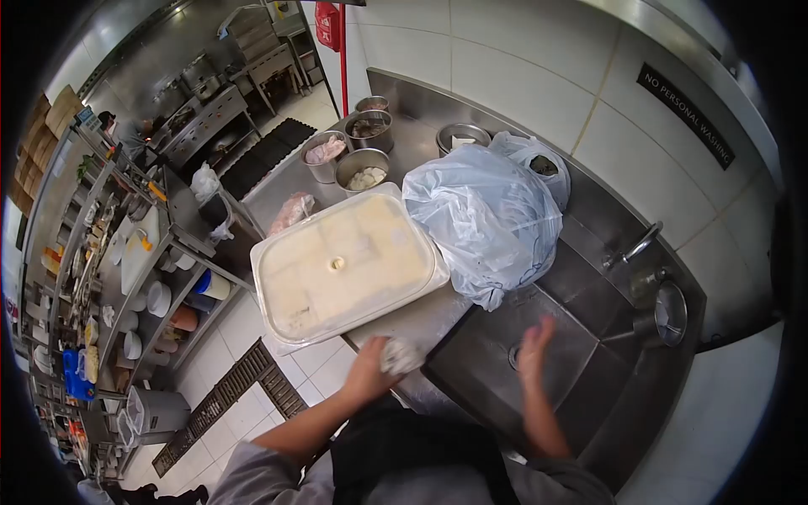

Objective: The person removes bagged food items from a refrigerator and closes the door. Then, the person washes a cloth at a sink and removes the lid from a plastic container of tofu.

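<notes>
My left hand [368, 369] is closed on a crumpled whitish wad [402, 357], perhaps cloth or plastic, at the counter's front edge. Over the sink basin [471, 358] is my right hand [533, 349], its fingers stretched out and nothing visible in it. A large rectangular tub with a clear lid [337, 263], pale inside, lies just beyond my left hand. Beside it, a bulging white plastic bag [484, 215] rests across the counter and sink edge; what it contains is hidden.
Metal pots [362, 172] with food stand behind the tub, near a wrapped pinkish package [292, 212]. A faucet [631, 247] and a metal pot [671, 316] are at the sink's right. Crowded shelves [151, 295] line the left. Another person [126, 135] stands farther back.
</notes>
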Demonstrator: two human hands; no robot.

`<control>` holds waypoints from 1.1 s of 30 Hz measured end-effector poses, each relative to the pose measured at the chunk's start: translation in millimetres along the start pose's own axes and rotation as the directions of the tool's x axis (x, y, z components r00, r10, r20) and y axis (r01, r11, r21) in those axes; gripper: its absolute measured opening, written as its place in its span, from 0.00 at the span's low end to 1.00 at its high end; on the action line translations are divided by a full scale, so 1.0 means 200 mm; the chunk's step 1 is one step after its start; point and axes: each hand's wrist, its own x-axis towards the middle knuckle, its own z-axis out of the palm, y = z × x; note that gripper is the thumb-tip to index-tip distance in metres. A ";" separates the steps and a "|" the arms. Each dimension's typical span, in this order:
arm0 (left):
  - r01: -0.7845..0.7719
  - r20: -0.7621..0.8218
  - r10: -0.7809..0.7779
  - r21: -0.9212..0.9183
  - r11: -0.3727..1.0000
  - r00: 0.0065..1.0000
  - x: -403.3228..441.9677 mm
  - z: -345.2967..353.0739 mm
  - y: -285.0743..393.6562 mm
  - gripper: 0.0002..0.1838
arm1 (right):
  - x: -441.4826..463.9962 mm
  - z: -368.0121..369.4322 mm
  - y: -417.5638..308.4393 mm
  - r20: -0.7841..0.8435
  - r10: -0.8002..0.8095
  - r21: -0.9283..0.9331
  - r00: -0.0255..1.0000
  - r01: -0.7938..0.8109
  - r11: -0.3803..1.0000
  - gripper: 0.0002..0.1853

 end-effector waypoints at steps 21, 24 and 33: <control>-0.571 0.217 0.529 0.348 0.744 0.821 0.74 -0.73 -0.82 0.08 | -1.39 -0.07 -0.65 -0.187 0.833 0.915 0.520 -0.216 0.340 0.14; -0.635 0.248 0.584 0.309 0.708 0.773 0.79 -0.75 -0.82 0.07 | -1.51 -0.05 -0.68 -0.217 0.827 0.910 0.519 -0.200 0.364 0.13; -0.696 0.314 0.622 0.284 0.659 0.717 0.88 -0.71 -0.85 0.13 | -1.49 -0.06 -0.88 -0.308 0.799 0.893 0.516 -0.132 0.430 0.19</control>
